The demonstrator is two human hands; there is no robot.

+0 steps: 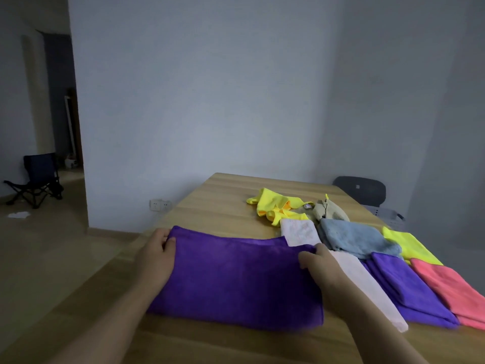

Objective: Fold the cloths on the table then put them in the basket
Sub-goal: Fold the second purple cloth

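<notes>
A purple cloth (236, 279) is laid flat near the front edge of the table (210, 206), towards its left side, and appears to be doubled over, since a second layer shows along its far edge. Its far left corner is pinched by the left hand (154, 261), thumb on top; its far right corner is grasped by the right hand (322, 266) with curled fingers. The corners are probably held this way so that the edges can be lined up and the fold kept square.

More cloths are spread along the right side of the table. A crumpled yellow cloth (273, 203) and a beige cloth (330, 210) lie towards the far edge, and a blue cloth (354, 237), a second purple cloth (409, 285) and a pink cloth (451, 287) lie nearer the front.

Only the rim of a grey basket (391, 215) is seen past the right edge of the table, so what it holds cannot be told.
</notes>
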